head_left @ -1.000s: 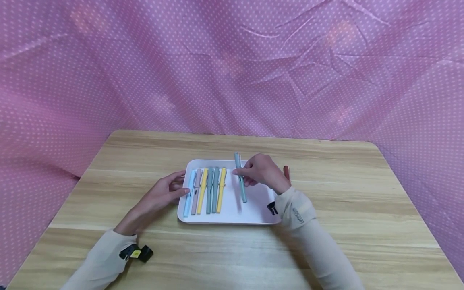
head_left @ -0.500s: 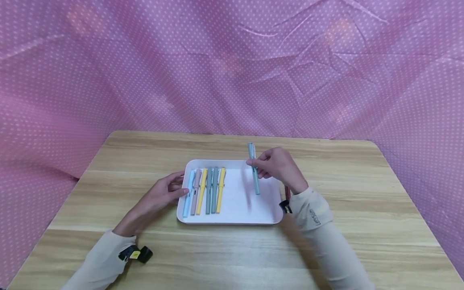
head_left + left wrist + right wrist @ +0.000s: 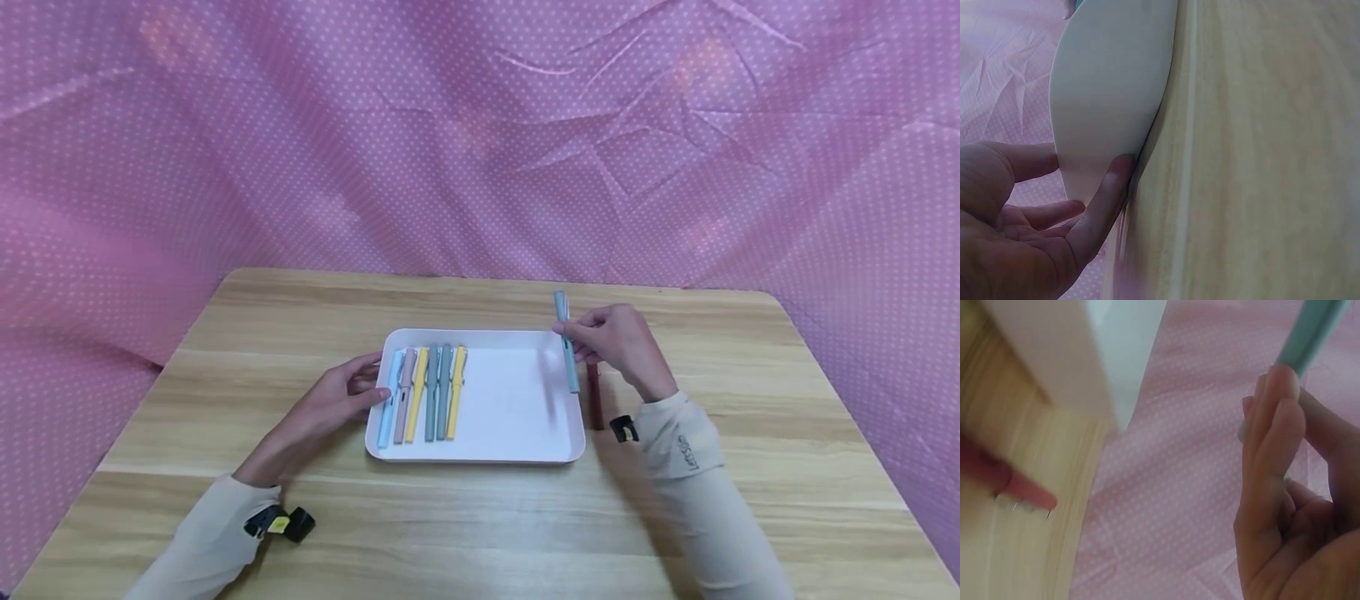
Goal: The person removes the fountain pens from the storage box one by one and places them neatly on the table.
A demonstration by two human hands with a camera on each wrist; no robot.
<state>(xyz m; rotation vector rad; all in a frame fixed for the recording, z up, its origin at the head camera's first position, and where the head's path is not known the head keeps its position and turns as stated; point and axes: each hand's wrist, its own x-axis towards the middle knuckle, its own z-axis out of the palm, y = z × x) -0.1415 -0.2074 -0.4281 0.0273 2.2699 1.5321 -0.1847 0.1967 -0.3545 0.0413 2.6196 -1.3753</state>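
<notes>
My right hand (image 3: 619,340) pinches a teal pen (image 3: 572,371) between thumb and fingers, over the right rim of a white tray (image 3: 517,421). The pen stands tilted, its clip end up; in the right wrist view one end of the teal pen (image 3: 1313,334) sticks out past the fingertips. At the tray's left side, my left hand (image 3: 336,402) holds the edge, thumb over the rim. The left wrist view shows its fingers against the tray's outer wall (image 3: 1110,75). Inside lie a light blue pen (image 3: 390,404), a mauve pen (image 3: 405,396), two yellow and two teal pens, side by side.
A dark red pen (image 3: 595,400) lies on the wooden table (image 3: 480,533) just right of the tray, partly under my right hand. Pink dotted cloth (image 3: 465,150) hangs behind the table and along its sides. Each wrist wears a small black camera.
My right hand has carried the teal pen from above the tray's middle rightward to its right rim, a little farther back. My left hand and the tray have stayed put.
</notes>
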